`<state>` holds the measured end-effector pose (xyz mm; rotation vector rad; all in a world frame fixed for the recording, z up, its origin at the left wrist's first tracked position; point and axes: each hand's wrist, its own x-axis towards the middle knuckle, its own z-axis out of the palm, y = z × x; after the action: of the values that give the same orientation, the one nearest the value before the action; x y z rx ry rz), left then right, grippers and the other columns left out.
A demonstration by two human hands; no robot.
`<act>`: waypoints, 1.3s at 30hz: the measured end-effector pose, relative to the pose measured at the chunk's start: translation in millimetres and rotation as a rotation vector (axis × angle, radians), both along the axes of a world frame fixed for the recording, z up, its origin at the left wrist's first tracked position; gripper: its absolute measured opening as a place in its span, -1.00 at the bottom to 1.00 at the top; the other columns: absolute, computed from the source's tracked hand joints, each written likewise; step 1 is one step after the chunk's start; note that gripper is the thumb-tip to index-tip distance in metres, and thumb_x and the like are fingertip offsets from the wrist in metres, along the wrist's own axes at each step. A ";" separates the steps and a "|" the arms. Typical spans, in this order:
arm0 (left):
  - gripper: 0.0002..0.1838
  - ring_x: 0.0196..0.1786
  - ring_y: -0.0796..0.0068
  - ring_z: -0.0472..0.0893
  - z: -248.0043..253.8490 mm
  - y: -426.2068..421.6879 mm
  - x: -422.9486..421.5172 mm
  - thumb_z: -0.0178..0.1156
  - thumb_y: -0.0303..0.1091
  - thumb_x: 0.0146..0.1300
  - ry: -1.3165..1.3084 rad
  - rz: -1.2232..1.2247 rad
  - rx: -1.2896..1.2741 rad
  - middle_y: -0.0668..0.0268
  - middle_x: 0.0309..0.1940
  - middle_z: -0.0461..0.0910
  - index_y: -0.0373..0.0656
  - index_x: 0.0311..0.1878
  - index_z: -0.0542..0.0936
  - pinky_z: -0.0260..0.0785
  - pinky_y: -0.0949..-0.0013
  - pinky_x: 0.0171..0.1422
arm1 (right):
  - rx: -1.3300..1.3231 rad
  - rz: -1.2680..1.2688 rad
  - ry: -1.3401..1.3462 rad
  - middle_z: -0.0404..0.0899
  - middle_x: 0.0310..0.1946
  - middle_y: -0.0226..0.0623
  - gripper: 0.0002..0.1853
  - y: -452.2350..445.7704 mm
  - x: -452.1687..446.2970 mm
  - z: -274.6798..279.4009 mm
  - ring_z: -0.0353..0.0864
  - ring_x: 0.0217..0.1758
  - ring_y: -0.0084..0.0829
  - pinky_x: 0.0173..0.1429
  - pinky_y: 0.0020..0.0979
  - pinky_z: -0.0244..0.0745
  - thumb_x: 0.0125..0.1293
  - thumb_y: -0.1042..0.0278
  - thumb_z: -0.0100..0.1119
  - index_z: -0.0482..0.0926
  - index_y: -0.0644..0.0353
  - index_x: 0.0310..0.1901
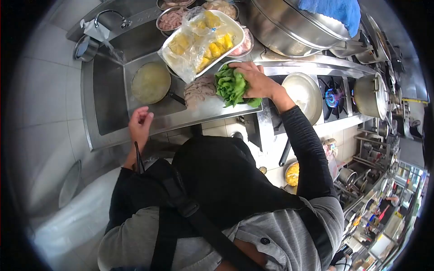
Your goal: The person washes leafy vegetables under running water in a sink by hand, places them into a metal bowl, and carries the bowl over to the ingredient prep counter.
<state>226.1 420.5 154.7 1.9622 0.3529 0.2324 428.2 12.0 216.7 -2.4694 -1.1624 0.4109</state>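
Observation:
My right hand (257, 81) has its fingers wrapped round a bunch of leafy greens (231, 86) at the counter's edge. Beside the greens lies a crumpled greyish-brown cloth (199, 91). My left hand (139, 125) is over the front rim of the sink, fingers apart and holding nothing. Behind it, a pan of cloudy liquid (151, 82) rests in the sink, its dark handle pointing toward the cloth. A white tray (238, 30) with bagged yellow food (212, 48) stands just beyond the cloth and greens.
Water runs from a faucet (110, 12) at the back left. Bowls of raw meat (171, 19) stand behind the tray. To the right are a large steel pot (289, 25), an empty pan (302, 97), a lit burner (333, 97) and a lidded pot (370, 95).

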 end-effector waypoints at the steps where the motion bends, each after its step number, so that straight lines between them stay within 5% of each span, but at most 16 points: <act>1: -0.75 -0.30 0.74 0.47 9.6 10.2 15.1 0.29 -0.43 0.27 -0.025 -0.021 0.001 0.48 -0.32 0.55 -0.20 -0.01 0.56 0.33 0.58 -0.17 | 0.072 -0.022 0.039 0.32 0.31 -0.30 -0.16 -0.7 -0.2 0.8 0.26 0.35 -0.15 0.33 -0.02 0.08 -0.19 0.27 0.49 0.40 -0.02 0.26; 3: -0.77 -0.30 0.72 0.48 26.9 26.3 43.7 0.28 -0.41 0.28 -0.059 -0.048 -0.004 0.46 -0.31 0.56 -0.20 -0.02 0.57 0.34 0.57 -0.16 | 0.218 -0.065 0.112 0.42 0.26 -0.29 -0.21 -7.6 -2.6 -2.0 0.35 0.31 -0.15 0.38 -0.06 0.07 -0.15 0.24 0.48 0.42 -0.03 0.24; 4: -0.77 -0.29 0.71 0.48 35.3 33.4 57.8 0.27 -0.39 0.29 -0.071 -0.051 -0.008 0.46 -0.30 0.57 -0.21 -0.02 0.57 0.34 0.57 -0.16 | 0.317 -0.088 0.084 0.54 0.12 -0.22 -0.25 -13.2 -0.2 -10.6 0.52 0.17 -0.24 0.35 -0.17 0.24 -0.09 0.31 0.46 0.41 0.09 0.23; 8: -0.78 -0.29 0.68 0.50 53.0 52.1 104.1 0.24 -0.35 0.32 -0.120 0.009 -0.148 0.43 -0.30 0.58 -0.21 -0.03 0.58 0.35 0.57 -0.17 | 0.678 -0.492 0.509 0.64 -0.08 -0.25 -0.43 -12.9 -15.7 26.2 0.60 -0.04 -0.47 0.10 -0.40 0.52 -0.02 0.56 0.38 0.46 0.34 0.11; 14: -0.76 -0.27 0.68 0.52 77.6 84.2 164.4 0.24 -0.30 0.34 -0.131 -0.061 -0.284 0.40 -0.28 0.59 -0.19 -0.01 0.58 0.36 0.56 -0.14 | 0.861 -0.606 0.370 0.66 -0.20 -0.34 -0.64 2.4 -20.8 69.4 0.62 -0.14 -0.49 0.02 -0.44 0.51 0.01 0.59 0.29 0.58 0.31 -0.08; 18: -0.66 -0.22 0.55 0.58 62.0 145.9 240.4 0.30 -0.15 0.26 0.066 0.119 -0.597 0.35 -0.25 0.62 -0.15 -0.02 0.57 0.43 0.48 -0.07 | 0.949 -0.645 0.281 0.66 -0.25 -0.35 -0.69 28.5 -15.1 111.8 0.61 -0.22 -0.51 -0.06 -0.45 0.51 0.02 0.54 0.24 0.60 0.34 -0.13; 21: -0.62 -0.17 0.45 0.59 26.0 227.3 322.2 0.30 -0.12 0.24 0.085 0.348 -0.891 0.31 -0.21 0.61 -0.14 0.00 0.55 0.48 0.39 -0.02 | 1.111 -0.494 0.451 0.66 -0.24 -0.30 -0.64 86.2 7.5 144.6 0.63 -0.22 -0.45 -0.05 -0.44 0.52 0.00 0.56 0.20 0.58 0.37 -0.08; 23: -0.60 -0.09 0.36 0.59 -6.3 273.2 370.6 0.26 -0.15 0.26 0.052 0.412 -0.850 0.25 -0.15 0.59 -0.18 0.06 0.51 0.50 0.31 0.00 | 1.145 -0.450 0.488 0.65 -0.18 -0.24 -0.61 155.0 23.5 163.5 0.63 -0.15 -0.43 -0.03 -0.43 0.53 0.03 0.54 0.20 0.55 0.39 -0.03; 26: -0.52 -0.03 0.27 0.57 9.7 280.9 406.0 0.06 -0.03 0.40 0.074 0.300 -0.844 0.17 -0.03 0.57 -0.21 0.19 0.44 0.41 0.21 0.14 | 1.071 -0.336 0.784 0.63 -0.15 -0.20 -0.59 262.9 71.0 145.0 0.64 -0.14 -0.37 0.00 -0.34 0.57 0.07 0.52 0.21 0.51 0.37 0.01; 29: -0.47 0.08 0.31 0.50 68.7 277.5 375.6 -0.04 0.00 0.46 -0.295 0.144 -1.120 0.19 0.12 0.53 -0.25 0.25 0.41 0.35 0.21 0.21 | 0.944 -0.374 1.218 0.61 -0.17 -0.16 -0.63 370.8 122.5 96.0 0.66 -0.18 -0.28 -0.05 -0.24 0.62 0.11 0.51 0.19 0.48 0.36 -0.01; 33: -0.43 0.12 0.36 0.51 111.5 245.0 325.6 -0.08 0.06 0.46 -0.205 -0.030 -0.665 0.21 0.14 0.53 -0.25 0.24 0.43 0.31 0.29 0.25 | 0.867 -0.429 1.516 0.61 -0.26 -0.15 -0.65 481.9 175.4 3.9 0.68 -0.22 -0.20 -0.06 -0.18 0.64 0.10 0.47 0.19 0.49 0.35 -0.05; 35: -0.48 0.11 0.39 0.51 79.4 272.7 314.7 0.00 0.02 0.44 -0.334 0.024 -0.433 0.25 0.06 0.57 -0.23 0.22 0.43 0.30 0.27 0.25 | 0.857 -0.419 1.430 0.62 -0.23 -0.13 -0.64 518.6 185.1 -20.9 0.68 -0.24 -0.22 -0.08 -0.21 0.63 0.10 0.45 0.21 0.50 0.36 -0.04; 37: -0.38 0.17 0.37 0.49 17.7 308.7 289.8 0.01 0.12 0.40 -0.342 0.401 -0.427 0.23 0.17 0.52 -0.20 0.29 0.40 0.28 0.24 0.30 | 0.815 -0.348 1.269 0.64 -0.21 -0.13 -0.64 552.6 198.4 -31.6 0.68 -0.25 -0.26 -0.10 -0.25 0.62 0.10 0.41 0.23 0.53 0.34 -0.05; 39: -0.22 0.32 0.23 0.40 23.1 289.3 256.7 0.04 0.25 0.32 0.191 0.535 -0.739 0.13 0.31 0.39 -0.19 0.38 0.31 0.18 0.13 0.42 | 0.728 -0.253 1.045 0.66 -0.19 -0.14 -0.65 575.1 209.4 -47.5 0.69 -0.25 -0.31 -0.11 -0.30 0.60 0.12 0.37 0.25 0.57 0.31 -0.05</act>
<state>482.8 709.8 177.7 1.1336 0.9441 0.2130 637.6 587.0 169.2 -1.3834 -0.4138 0.8601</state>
